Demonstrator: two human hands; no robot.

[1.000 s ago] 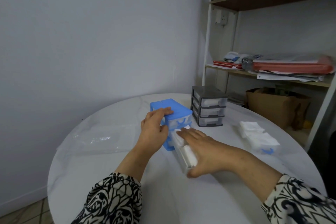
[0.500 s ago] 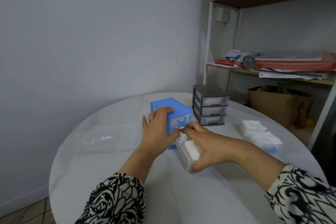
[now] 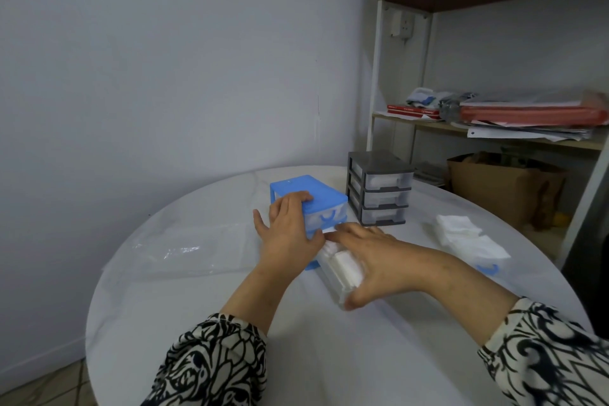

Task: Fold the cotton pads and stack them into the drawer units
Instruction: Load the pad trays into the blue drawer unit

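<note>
A person at a round white bench (image 3: 211,313) braces the blue unit (image 3: 308,196) with the left hand (image 3: 290,234), fingers curled over its top edge, apparently to keep it from sliding. The right hand (image 3: 369,260) wraps a clear drawer (image 3: 333,277) pulled out of the unit's front, fingers spread over its top and thumb hooked at its near end. White folded pads (image 3: 344,265) fill the drawer; it looks ready to be pushed home. Just right of the blue unit stands a grey unit (image 3: 379,188), its three drawers closed with white visible inside. Further right lies a loose pile (image 3: 468,237) of pads awaiting folding. Left of the blue unit lies a clear plastic bag (image 3: 184,247).
</note>
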